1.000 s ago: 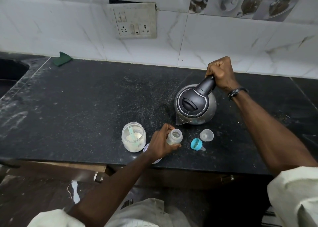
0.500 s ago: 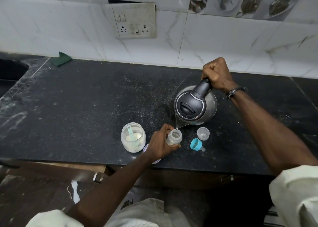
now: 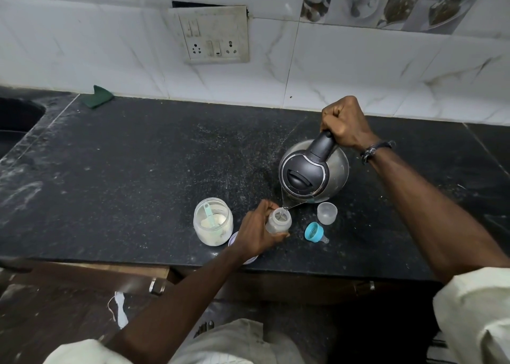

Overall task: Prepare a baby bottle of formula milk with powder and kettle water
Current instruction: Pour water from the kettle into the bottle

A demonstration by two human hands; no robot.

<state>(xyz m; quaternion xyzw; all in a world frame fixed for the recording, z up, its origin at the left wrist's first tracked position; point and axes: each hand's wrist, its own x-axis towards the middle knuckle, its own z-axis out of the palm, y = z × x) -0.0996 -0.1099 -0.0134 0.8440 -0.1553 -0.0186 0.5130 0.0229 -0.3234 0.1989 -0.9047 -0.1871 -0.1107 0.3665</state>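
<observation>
- Water is being poured: the kettle (image 3: pixel 313 174) is being tipped forward by the right hand (image 3: pixel 346 122), which is being kept clenched round the black handle at the back, so that the spout is being brought just over the mouth of the baby bottle (image 3: pixel 278 221).
- Bottle is being steadied upright on the counter (image 3: pixel 138 170) by the left hand (image 3: pixel 256 232), fingers being wrapped round its side, presumably so it is not being knocked over by the stream.
- Powder jar (image 3: pixel 213 221) is being left open just beside that hand, with a pale green scoop (image 3: pixel 209 214) being kept inside, ready for dosing.
- Teal teat ring (image 3: pixel 314 232) and clear cap (image 3: pixel 327 212) are being kept to the right of the bottle, near but apart, clear of the pour.
- Fill level is not being shown clearly; overfilling is being judged the main risk.
</observation>
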